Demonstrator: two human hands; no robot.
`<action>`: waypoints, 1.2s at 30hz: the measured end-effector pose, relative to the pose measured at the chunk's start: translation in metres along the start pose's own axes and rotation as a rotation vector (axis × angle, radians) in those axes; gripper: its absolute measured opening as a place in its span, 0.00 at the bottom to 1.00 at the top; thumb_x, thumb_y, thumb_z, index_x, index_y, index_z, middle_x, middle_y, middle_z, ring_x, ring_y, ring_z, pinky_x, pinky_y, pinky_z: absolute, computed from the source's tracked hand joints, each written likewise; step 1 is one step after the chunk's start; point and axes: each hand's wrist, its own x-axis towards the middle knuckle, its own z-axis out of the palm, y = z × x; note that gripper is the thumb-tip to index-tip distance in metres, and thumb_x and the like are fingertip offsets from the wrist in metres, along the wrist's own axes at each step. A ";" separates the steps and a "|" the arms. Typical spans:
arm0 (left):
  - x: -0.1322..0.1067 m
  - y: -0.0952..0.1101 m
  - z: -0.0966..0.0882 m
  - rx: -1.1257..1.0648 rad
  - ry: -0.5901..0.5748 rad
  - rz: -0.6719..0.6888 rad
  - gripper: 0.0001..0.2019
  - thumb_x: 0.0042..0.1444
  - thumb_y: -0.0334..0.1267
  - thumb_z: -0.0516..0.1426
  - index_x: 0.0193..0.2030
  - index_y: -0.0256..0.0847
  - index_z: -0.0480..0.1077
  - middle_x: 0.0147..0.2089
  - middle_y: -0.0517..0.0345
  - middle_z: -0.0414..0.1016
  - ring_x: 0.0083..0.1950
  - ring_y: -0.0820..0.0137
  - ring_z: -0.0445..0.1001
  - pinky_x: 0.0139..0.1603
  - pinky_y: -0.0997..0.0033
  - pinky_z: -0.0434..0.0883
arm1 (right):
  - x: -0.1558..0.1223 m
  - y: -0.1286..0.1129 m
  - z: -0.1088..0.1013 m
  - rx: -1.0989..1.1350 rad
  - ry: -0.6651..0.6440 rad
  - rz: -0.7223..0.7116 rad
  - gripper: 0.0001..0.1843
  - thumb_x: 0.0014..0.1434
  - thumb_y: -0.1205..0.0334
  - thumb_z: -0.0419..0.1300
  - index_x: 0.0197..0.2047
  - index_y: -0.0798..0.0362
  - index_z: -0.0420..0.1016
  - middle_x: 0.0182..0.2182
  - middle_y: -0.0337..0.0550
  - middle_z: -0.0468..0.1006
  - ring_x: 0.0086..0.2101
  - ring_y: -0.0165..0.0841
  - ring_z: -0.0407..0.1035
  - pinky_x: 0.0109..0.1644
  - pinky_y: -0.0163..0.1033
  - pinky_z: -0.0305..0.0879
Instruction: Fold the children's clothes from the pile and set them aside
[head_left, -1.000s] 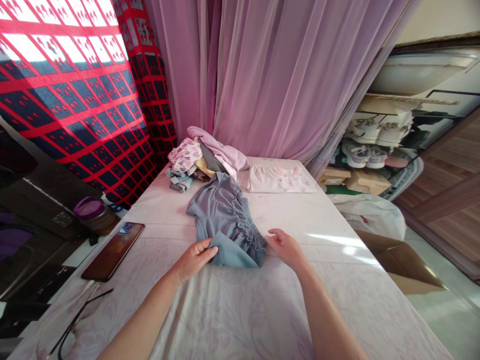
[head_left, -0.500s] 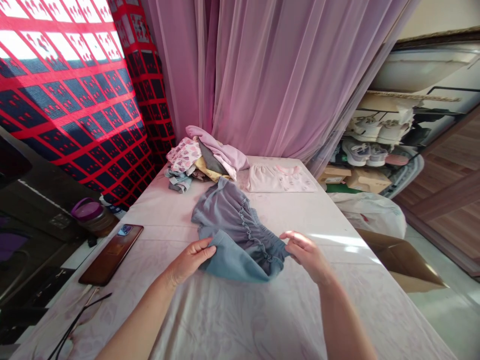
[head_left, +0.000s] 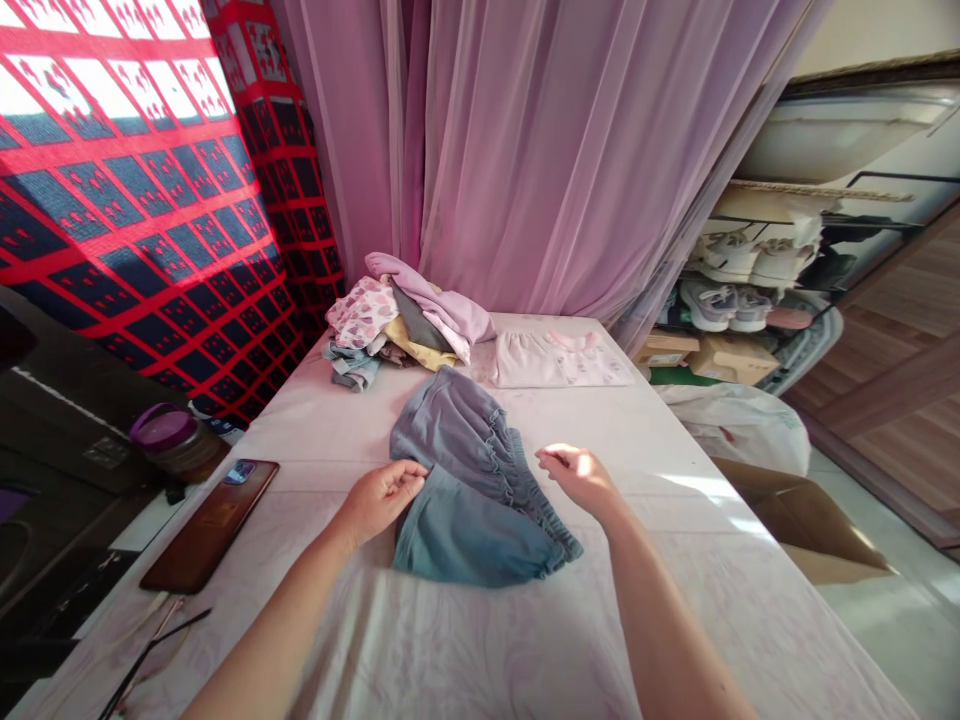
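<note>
A grey-blue garment (head_left: pixel 471 490) with a ruffled gathered seam lies on the pale cloth-covered table (head_left: pixel 525 640). Its near part is spread flat towards me. My left hand (head_left: pixel 379 495) rests at the garment's left edge, fingers curled and pinching the fabric. My right hand (head_left: pixel 577 478) hovers just right of the ruffled seam, fingers loosely bent and apart, with nothing in them.
A heap of mixed clothes (head_left: pixel 401 325) sits at the table's far end, beside a folded pink garment (head_left: pixel 559 358). A phone (head_left: pixel 206 520) lies at the left edge, a purple-lidded jar (head_left: pixel 169 435) beyond it. A cardboard box (head_left: pixel 802 535) and shoe shelves (head_left: pixel 739 290) stand at right.
The garment's near part has been pulled out and laid flat towards me. My right hand let go of the fabric and lifted away; my left hand shifted slightly up along the left edge.
</note>
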 end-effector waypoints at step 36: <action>0.051 -0.041 -0.020 0.062 0.338 0.011 0.16 0.56 0.55 0.49 0.31 0.44 0.65 0.17 0.69 0.56 0.21 0.74 0.59 0.25 0.75 0.57 | 0.212 -0.156 0.068 -0.891 -0.047 -0.336 0.16 0.64 0.58 0.53 0.51 0.47 0.78 0.48 0.51 0.79 0.50 0.44 0.72 0.51 0.43 0.65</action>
